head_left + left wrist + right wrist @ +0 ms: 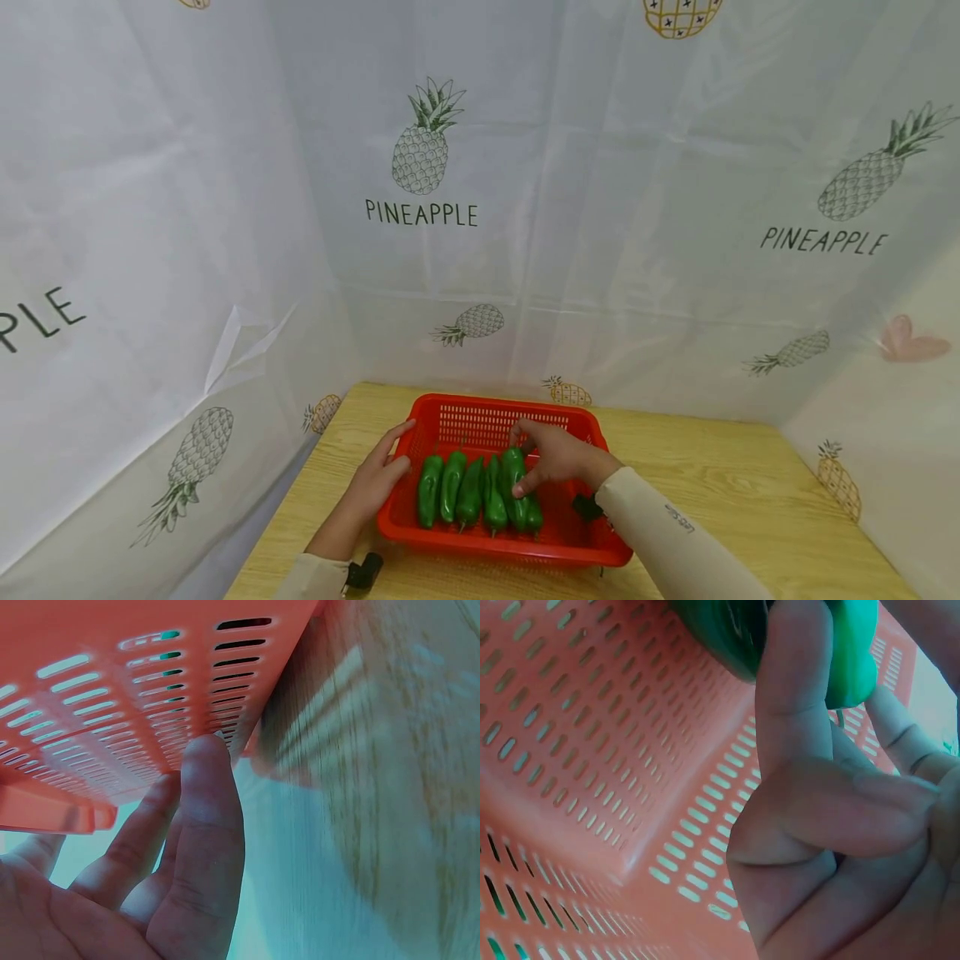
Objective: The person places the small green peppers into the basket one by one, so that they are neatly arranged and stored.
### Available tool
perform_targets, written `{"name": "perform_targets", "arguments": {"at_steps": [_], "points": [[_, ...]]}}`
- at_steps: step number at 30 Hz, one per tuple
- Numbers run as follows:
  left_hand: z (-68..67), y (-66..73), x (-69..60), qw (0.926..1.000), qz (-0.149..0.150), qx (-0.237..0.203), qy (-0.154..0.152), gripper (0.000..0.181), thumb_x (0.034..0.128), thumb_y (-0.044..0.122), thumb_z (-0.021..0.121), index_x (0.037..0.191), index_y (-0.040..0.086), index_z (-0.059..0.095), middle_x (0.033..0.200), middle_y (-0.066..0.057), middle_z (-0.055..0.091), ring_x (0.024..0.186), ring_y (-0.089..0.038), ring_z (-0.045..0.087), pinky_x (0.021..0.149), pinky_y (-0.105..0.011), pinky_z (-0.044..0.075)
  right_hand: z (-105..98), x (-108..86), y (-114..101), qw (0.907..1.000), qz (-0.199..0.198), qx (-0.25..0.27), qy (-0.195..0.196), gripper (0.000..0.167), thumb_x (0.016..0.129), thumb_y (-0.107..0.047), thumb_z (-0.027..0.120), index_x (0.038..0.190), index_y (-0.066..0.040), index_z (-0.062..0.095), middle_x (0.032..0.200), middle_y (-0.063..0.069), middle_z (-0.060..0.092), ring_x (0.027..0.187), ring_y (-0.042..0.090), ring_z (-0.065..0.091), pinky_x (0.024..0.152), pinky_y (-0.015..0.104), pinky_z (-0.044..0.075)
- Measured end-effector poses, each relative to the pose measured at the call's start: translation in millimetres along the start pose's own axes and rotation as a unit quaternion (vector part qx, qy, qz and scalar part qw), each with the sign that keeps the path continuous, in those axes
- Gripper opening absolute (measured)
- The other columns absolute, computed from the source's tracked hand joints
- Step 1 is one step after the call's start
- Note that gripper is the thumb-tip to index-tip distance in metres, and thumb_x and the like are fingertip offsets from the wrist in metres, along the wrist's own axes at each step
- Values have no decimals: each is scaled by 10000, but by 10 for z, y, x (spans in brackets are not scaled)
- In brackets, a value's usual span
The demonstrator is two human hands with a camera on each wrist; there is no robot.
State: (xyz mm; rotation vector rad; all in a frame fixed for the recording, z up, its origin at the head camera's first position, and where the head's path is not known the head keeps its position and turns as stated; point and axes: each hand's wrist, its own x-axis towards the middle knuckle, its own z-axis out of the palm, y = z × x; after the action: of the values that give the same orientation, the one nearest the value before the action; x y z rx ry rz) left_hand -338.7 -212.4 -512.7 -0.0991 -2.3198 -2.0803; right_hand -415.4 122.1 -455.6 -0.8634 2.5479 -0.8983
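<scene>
Several long green peppers lie side by side in a red plastic basket [517, 546]. My right hand [558, 454] reaches in from the right and holds a green pepper [513, 467] near the right end of the row, thumb on its near part and fingers at its far end. In the right wrist view, fingers [795, 682] lie against the shiny green pepper [851, 656]. At the basket's left side, my left hand [375, 479] grips the rim, thumb over the edge. The left wrist view shows its fingers [206, 810] against the slotted outer wall [157, 690].
The basket stands on a wood-grain table [690, 467]. White sheeting with pineapple prints [420, 158] hangs behind the table and at both sides. A small black device [365, 572] sits at the left wrist.
</scene>
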Motion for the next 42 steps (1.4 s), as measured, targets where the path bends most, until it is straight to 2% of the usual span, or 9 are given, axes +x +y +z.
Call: {"name": "perform_targets", "arguments": {"at_steps": [14, 23, 33, 42], "points": [[34, -23, 15, 9998, -23, -154, 97, 688, 973, 67, 522, 1633, 215, 399, 1276, -273, 647, 902, -395, 726, 690, -540, 641, 6, -17, 56, 9999, -20, 85, -51, 641, 730, -256, 985, 1209, -146, 572, 1288, 38, 656, 1224, 336, 639, 854, 486, 592], [33, -11, -3, 10000, 69, -29, -66, 703, 967, 101, 524, 1638, 256, 381, 1287, -286, 639, 921, -356, 733, 698, -494, 647, -18, -69, 40, 9995, 218, 55, -235, 655, 751, -289, 971, 1257, -181, 570, 1277, 36, 673, 1223, 315, 634, 869, 459, 590], [35, 16, 14, 10000, -50, -36, 43, 698, 963, 95, 530, 1617, 309, 414, 1293, -257, 651, 919, -354, 729, 709, -491, 647, -37, -98, 35, 9985, 202, -425, -280, 646, 772, -352, 955, 1277, -200, 581, 1153, -17, 699, 1109, 258, 670, 856, 436, 587], [19, 11, 6, 10000, -31, -2, 58, 683, 975, 104, 524, 1617, 311, 416, 1341, -276, 625, 929, -346, 730, 710, -495, 647, -43, -105, -121, 9959, 195, -795, -377, 620, 789, -365, 941, 1294, -215, 615, 1124, 19, 707, 1076, 270, 684, 808, 394, 590]]}}
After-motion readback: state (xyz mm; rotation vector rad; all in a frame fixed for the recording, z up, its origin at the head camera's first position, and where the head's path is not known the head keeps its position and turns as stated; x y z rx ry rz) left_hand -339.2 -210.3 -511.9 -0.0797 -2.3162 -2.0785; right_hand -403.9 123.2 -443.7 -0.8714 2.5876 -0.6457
